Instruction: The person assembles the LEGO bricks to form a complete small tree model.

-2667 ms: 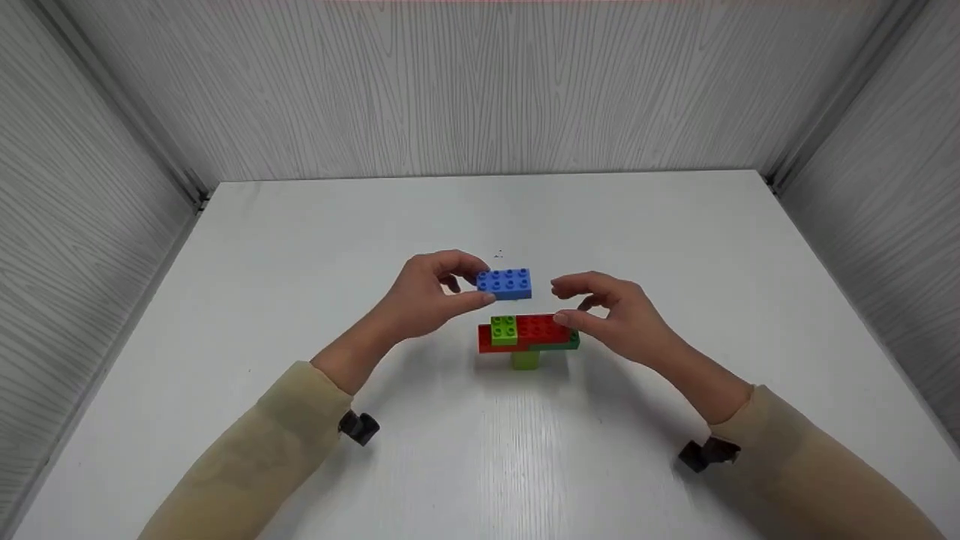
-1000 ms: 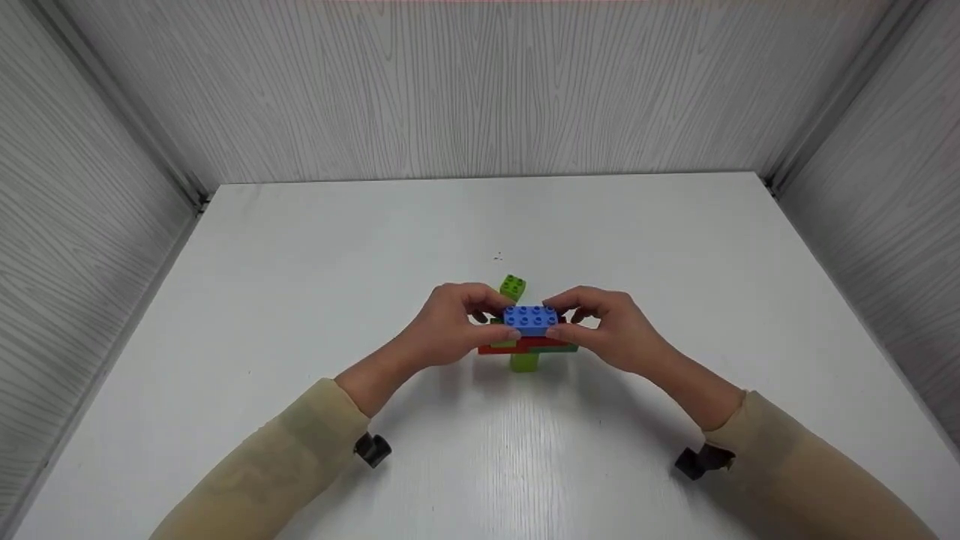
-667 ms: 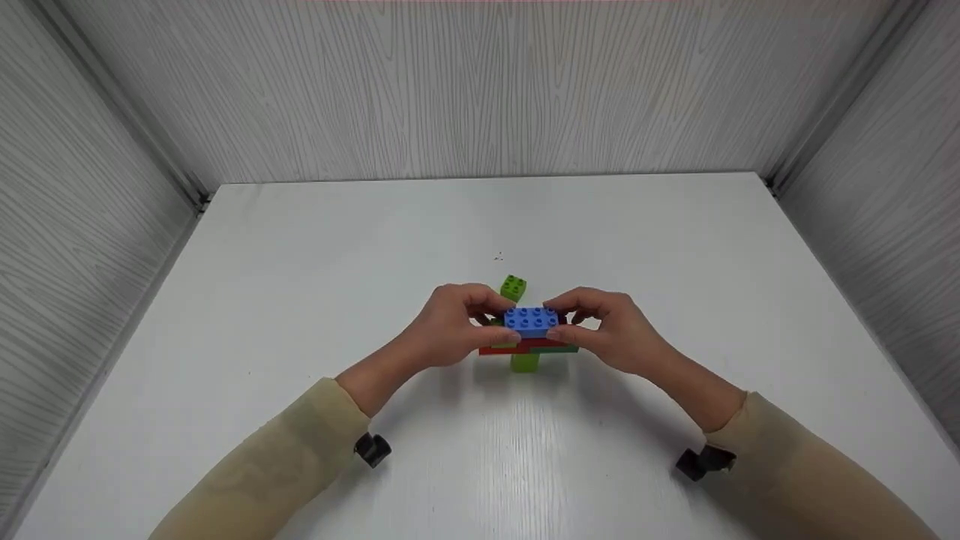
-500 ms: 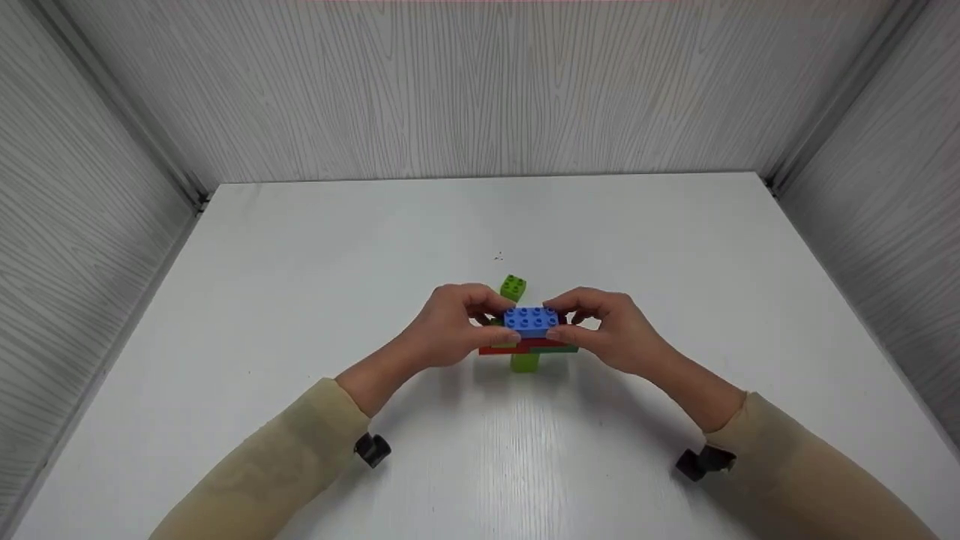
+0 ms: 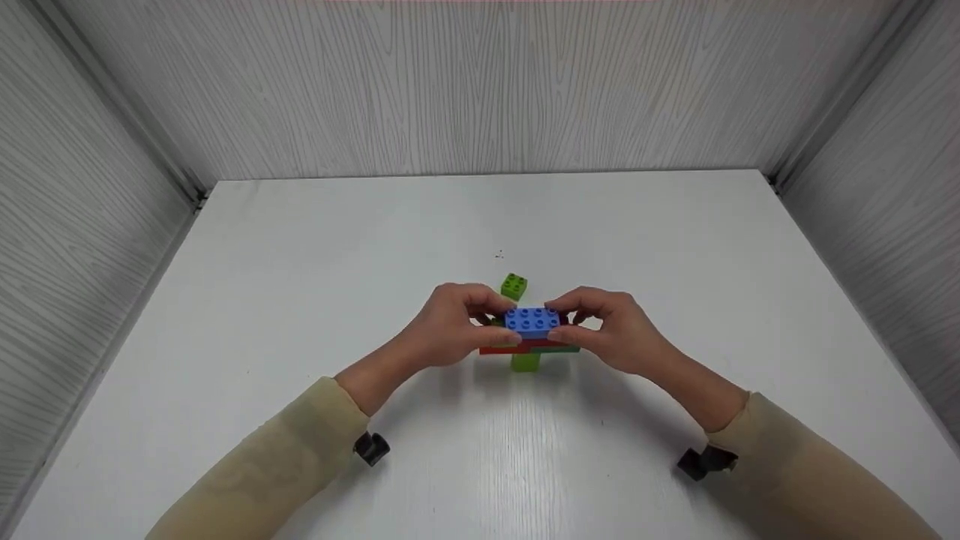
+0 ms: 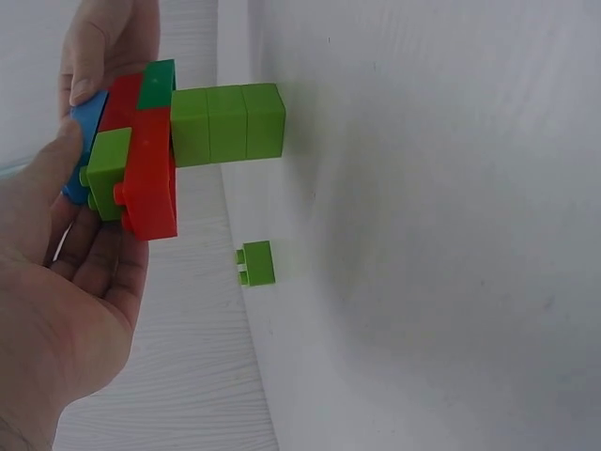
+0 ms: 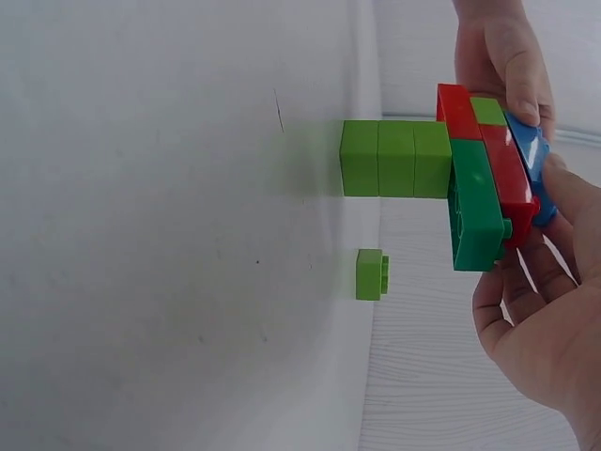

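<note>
A blue eight-stud brick (image 5: 532,321) lies across the top of a brick build, pinched at its left end by my left hand (image 5: 450,326) and at its right end by my right hand (image 5: 619,326). Beneath it, a red brick (image 7: 507,174) and a light green brick (image 6: 111,169) form one layer. Lower down, another red brick (image 6: 150,183) sits beside a dark green brick (image 7: 477,207). Three stacked light green bricks (image 6: 228,124) hold all this up as a column. In the right wrist view the blue brick looks slightly tilted; whether its studs are fully engaged I cannot tell.
A loose light green brick (image 5: 514,285) stands on the white table (image 5: 337,247) just behind the build. Pale wood-grain panels (image 5: 480,90) enclose the table at the back and both sides. Small dark specks mark the tabletop.
My left hand has brought the blue brick right and nearer, over the build. My right hand has come to grip its other end. The loose green brick has come into view; lately both hands stay still.
</note>
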`<state>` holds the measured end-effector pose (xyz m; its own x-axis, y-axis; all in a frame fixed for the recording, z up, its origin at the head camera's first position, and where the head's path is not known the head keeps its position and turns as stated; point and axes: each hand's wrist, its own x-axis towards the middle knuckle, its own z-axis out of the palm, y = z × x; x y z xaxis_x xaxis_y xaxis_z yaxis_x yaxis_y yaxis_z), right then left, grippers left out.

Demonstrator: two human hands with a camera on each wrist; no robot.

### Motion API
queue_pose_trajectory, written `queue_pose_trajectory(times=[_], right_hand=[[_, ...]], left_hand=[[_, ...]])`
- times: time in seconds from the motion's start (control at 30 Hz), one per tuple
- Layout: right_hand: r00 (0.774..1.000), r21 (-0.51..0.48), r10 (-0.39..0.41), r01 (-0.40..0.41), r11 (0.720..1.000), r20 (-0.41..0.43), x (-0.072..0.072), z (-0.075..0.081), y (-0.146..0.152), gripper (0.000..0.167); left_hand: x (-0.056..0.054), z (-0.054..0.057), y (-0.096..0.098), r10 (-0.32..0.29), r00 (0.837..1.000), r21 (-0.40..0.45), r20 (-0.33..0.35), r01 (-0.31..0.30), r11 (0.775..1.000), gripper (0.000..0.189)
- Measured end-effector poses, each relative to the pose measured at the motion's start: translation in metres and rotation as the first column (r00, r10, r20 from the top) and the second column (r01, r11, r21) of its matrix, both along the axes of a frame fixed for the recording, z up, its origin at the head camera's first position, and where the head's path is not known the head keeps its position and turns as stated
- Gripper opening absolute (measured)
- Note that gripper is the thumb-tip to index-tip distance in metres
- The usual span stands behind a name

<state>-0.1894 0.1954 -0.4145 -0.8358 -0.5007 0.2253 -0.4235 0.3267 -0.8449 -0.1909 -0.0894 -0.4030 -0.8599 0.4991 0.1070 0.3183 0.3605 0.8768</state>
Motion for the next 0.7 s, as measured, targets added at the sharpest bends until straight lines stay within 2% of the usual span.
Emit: queue_pose_trajectory(times=[0.2, 0.43, 0.7], right_hand=[[1.0, 0.011, -0.012, 0.012, 1.0, 0.006, -0.0005, -0.0019, 0.0003, 0.031], [1.0, 0.011, 0.001, -0.001, 1.0, -0.024, -0.0008, -0.0044, 0.0011, 0.032], [0.993, -0.044, 0.057, -0.062, 0.997, -0.104, -0.0021, -0.0074, 0.0008, 0.034]], left_hand=[[-0.0011, -0.0012, -0.0002, -0.006, 1.0, 0.003, 0.0, 0.006, 1.0, 0.033], [-0.0002, -0.002, -0.0004, -0.009, 1.0, -0.008, -0.003, 0.009, 1.0, 0.034], [0.0011, -0.004, -0.0003, -0.013, 0.998, -0.019, -0.067, 0.012, 1.0, 0.035]])
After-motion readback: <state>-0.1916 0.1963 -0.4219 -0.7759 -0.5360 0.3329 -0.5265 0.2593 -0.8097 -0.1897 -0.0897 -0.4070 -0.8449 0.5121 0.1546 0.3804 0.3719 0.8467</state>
